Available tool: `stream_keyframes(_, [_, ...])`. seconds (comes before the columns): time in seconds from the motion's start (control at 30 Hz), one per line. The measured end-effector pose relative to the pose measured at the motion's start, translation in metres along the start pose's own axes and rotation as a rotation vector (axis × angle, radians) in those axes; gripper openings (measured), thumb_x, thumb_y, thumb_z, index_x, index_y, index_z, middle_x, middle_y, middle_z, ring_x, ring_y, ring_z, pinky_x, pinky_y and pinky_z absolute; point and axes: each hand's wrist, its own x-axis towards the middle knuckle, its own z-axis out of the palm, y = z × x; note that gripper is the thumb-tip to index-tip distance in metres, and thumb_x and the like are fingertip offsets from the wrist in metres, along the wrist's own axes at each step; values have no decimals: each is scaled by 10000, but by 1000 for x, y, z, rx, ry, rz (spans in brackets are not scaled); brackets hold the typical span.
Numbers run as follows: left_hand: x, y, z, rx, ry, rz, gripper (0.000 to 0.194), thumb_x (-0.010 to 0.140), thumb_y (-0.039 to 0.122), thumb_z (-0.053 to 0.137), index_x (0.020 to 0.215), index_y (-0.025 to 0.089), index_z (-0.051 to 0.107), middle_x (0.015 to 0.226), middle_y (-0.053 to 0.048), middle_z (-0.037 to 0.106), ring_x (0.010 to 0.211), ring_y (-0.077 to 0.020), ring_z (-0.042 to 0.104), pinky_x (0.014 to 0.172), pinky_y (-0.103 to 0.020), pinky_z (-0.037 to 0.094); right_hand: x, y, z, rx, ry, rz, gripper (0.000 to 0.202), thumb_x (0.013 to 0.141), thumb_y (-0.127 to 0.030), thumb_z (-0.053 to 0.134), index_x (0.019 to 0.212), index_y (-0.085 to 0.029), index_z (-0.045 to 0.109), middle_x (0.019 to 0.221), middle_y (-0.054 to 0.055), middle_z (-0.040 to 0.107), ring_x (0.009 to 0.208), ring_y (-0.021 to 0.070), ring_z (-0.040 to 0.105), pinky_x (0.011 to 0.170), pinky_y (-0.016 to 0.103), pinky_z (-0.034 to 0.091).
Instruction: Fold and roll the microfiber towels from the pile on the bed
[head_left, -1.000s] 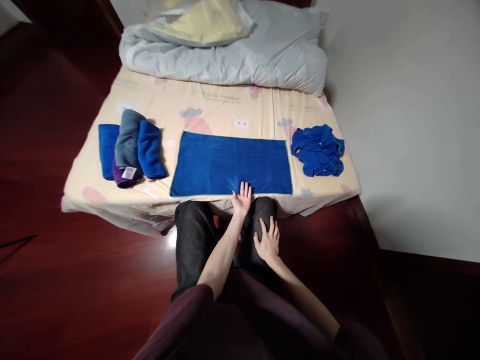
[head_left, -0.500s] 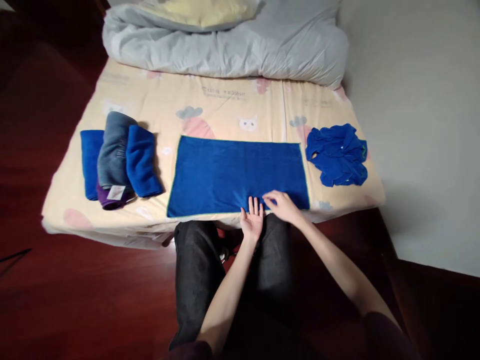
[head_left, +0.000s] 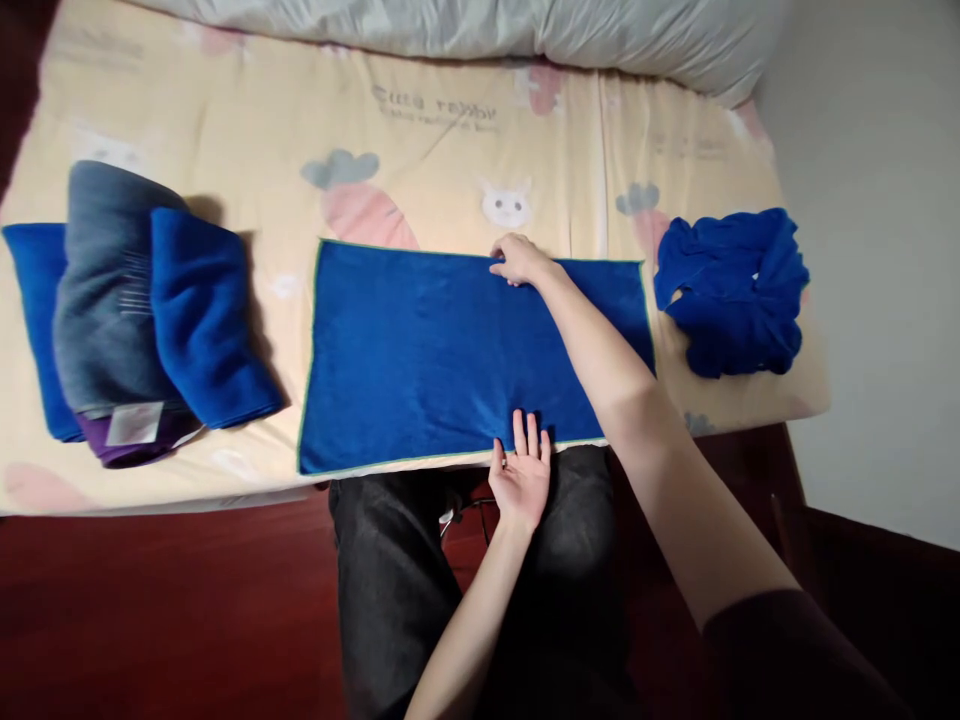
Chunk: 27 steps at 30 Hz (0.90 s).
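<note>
Towel (head_left: 420,350), blue, flat on bed (head_left: 247,90). Right hand (head_left: 520,260) at far edge, fingers bent; can't tell if pinching. Left hand (head_left: 523,482) palm up at near edge, fingers apart.

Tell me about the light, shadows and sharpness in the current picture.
In the head view, soft light on the blue cloth, no harsh glare; head view, shadow right of the towel pile; head view, floor dim, right sleeve nearly black; head view, lettering soft, hard to read.
</note>
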Motion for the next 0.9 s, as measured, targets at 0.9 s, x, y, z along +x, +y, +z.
stream_keyframes(0.9, [-3, 5, 2, 80, 54, -50, 475, 1138, 389, 333, 1486, 319, 648, 1696, 32, 462, 1591, -192, 416, 1225, -355, 484, -11, -46, -37, 210, 28, 229, 297, 928, -109, 804, 1159, -176, 630, 634, -68, 589, 598, 129, 593, 636, 258, 546])
